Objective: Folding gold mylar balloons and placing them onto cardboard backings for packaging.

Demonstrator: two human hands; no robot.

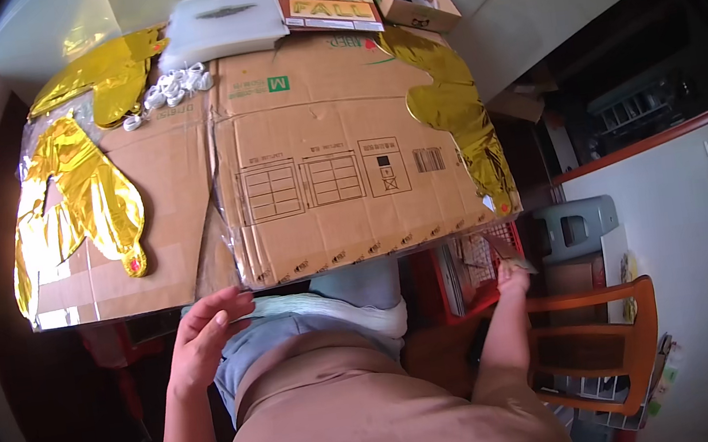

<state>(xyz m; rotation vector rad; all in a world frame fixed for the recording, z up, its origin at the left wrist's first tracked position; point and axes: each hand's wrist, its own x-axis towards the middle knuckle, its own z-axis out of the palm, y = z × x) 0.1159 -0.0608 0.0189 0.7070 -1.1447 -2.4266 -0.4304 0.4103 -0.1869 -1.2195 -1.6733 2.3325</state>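
My left hand point(206, 334) is held at the near edge of the cardboard-covered table point(315, 128), fingers stretched out with nothing in them. Low on the right, my right hand point(513, 277) pinches a thin, flat, card-like piece point(506, 247) above a red plastic basket point(450, 284). Its exact kind is too small to make out. Flat sheets stand inside the basket. Shiny gold foil balloons, deflated, lie on the cardboard: one at the left point(80, 181), one at the far left corner point(117, 82) and one along the right edge point(444, 93).
White coiled cords point(178, 85) lie near the far edge. Behind them are a stack of clear plastic bags point(217, 29), a printed flat box point(330, 8) and a small open carton point(416, 9). To my right stand a wooden chair point(643, 344) and a grey stool point(582, 222).
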